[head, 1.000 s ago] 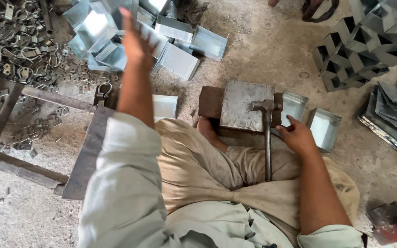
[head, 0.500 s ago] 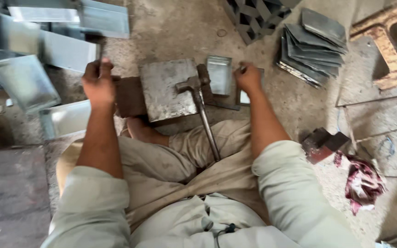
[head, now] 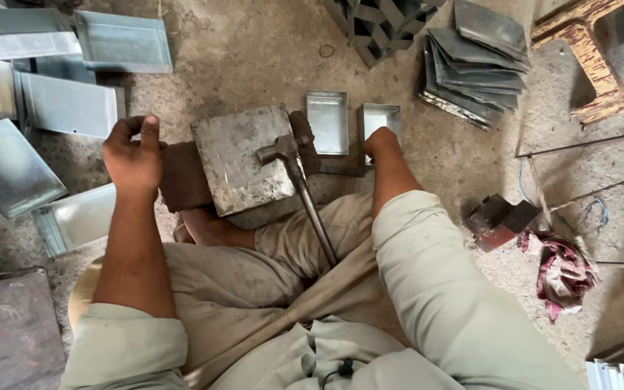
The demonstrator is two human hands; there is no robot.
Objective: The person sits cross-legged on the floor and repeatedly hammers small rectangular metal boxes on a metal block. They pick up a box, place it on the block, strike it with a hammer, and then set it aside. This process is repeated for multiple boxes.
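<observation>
Head view: left hand (head: pixel 133 155) raised, fingers (head: pixel 150 130) curled.

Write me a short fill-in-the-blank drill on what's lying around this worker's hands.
1. The hammer rests with its head on the square metal ____.
2. The right hand touches a small shallow metal ____.
3. The left hand holds ____.
4. A stack of flat sheets lies on the ____.

Missing: block; tray; nothing; floor
</observation>
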